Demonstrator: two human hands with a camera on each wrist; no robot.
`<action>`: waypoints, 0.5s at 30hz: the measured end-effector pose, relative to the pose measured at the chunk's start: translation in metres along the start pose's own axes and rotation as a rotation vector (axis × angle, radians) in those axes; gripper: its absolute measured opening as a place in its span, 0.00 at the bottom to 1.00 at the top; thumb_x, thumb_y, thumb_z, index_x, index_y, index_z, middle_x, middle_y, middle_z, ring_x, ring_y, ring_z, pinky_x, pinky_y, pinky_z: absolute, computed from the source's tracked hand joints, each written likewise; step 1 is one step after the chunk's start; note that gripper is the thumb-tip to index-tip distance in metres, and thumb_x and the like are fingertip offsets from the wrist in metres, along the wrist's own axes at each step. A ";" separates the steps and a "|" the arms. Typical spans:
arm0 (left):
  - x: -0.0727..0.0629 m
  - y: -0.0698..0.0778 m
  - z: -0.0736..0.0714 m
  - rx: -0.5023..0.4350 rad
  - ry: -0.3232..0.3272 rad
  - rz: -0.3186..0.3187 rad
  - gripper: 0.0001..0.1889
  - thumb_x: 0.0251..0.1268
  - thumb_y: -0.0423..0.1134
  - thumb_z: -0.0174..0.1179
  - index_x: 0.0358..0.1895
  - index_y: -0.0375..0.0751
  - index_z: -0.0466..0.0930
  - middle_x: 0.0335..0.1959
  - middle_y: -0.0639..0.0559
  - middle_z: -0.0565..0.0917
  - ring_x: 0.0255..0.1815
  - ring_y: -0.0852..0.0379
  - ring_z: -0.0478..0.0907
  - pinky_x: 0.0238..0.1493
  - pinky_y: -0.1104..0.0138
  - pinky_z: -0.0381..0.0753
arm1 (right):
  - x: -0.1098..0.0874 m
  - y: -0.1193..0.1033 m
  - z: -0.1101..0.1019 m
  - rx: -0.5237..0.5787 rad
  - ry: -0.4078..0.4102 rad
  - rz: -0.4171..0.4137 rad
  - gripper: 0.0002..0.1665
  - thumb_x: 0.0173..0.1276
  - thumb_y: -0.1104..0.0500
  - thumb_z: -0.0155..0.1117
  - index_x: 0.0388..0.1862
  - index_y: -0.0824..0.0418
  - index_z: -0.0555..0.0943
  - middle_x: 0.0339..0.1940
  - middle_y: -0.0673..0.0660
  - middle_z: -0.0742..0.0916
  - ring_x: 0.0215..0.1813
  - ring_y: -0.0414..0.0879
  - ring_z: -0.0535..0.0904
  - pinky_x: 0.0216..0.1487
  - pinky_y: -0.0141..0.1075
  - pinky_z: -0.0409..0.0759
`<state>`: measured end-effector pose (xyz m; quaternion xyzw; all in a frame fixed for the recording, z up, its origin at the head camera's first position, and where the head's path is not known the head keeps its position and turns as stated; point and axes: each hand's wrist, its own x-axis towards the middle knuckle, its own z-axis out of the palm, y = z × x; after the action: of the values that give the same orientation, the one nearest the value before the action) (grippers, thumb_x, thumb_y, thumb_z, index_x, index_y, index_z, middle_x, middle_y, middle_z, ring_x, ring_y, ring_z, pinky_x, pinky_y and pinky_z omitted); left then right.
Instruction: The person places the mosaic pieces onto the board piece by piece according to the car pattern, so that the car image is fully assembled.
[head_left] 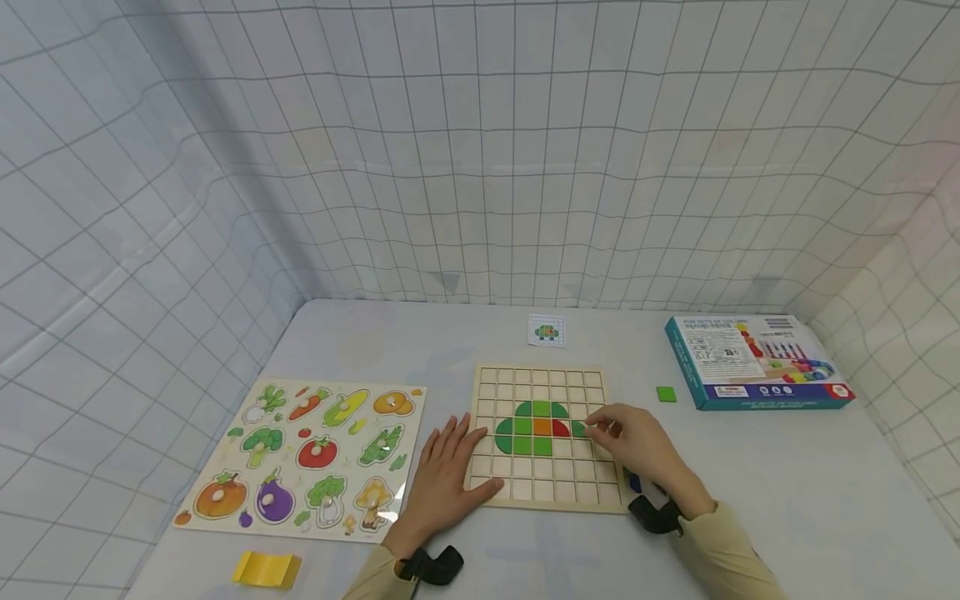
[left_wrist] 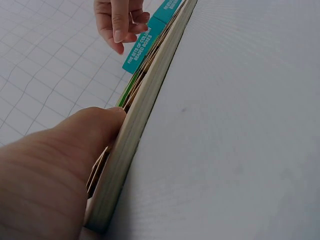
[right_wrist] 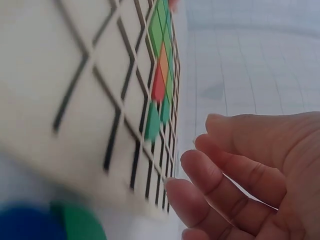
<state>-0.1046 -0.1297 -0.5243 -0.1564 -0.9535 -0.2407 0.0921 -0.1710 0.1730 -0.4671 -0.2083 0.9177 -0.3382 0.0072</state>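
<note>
A wooden grid board (head_left: 540,492) lies on the table, bearing a pattern of green squares (head_left: 542,447), dark green rounded pieces, an orange square (head_left: 543,427) and a red rounded piece (head_left: 560,429). My left hand (head_left: 444,477) rests spread at the board's left edge, its thumb (left_wrist: 95,125) over the rim. Beside a dark green rounded piece (head_left: 578,428) at the pattern's right end is my right hand (head_left: 637,442). In the right wrist view that piece (right_wrist: 152,122) sits in a cell, and the loosely bent fingers (right_wrist: 200,167) show nothing between them.
A vegetable puzzle board (head_left: 345,475) lies left, with a yellow block (head_left: 267,570) in front. Behind the grid is a pattern card (head_left: 547,331). A loose green square (head_left: 666,394) and a boxed set (head_left: 757,362) lie right. A blue piece (head_left: 633,481) is by the right wrist.
</note>
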 end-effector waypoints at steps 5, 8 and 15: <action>0.000 0.000 0.000 0.004 -0.005 0.000 0.39 0.58 0.66 0.57 0.68 0.47 0.65 0.73 0.44 0.57 0.74 0.47 0.46 0.71 0.53 0.41 | -0.008 0.020 -0.022 -0.043 0.061 0.054 0.08 0.64 0.58 0.67 0.39 0.60 0.85 0.28 0.46 0.82 0.29 0.41 0.73 0.27 0.33 0.72; 0.001 0.000 0.000 0.006 -0.008 -0.001 0.39 0.58 0.66 0.57 0.68 0.47 0.65 0.73 0.44 0.57 0.74 0.47 0.46 0.71 0.53 0.41 | -0.010 0.030 -0.033 -0.066 0.091 0.095 0.09 0.64 0.57 0.66 0.39 0.61 0.85 0.28 0.48 0.82 0.29 0.42 0.74 0.26 0.34 0.72; 0.000 0.000 0.000 0.005 -0.009 0.000 0.39 0.57 0.66 0.57 0.68 0.47 0.65 0.73 0.44 0.57 0.74 0.46 0.46 0.70 0.52 0.41 | -0.011 0.049 -0.047 -0.100 0.065 0.224 0.16 0.65 0.54 0.65 0.44 0.65 0.83 0.31 0.53 0.83 0.31 0.46 0.76 0.28 0.35 0.73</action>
<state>-0.1051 -0.1301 -0.5242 -0.1571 -0.9545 -0.2377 0.0881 -0.1865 0.2403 -0.4626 -0.0937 0.9507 -0.2957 0.0046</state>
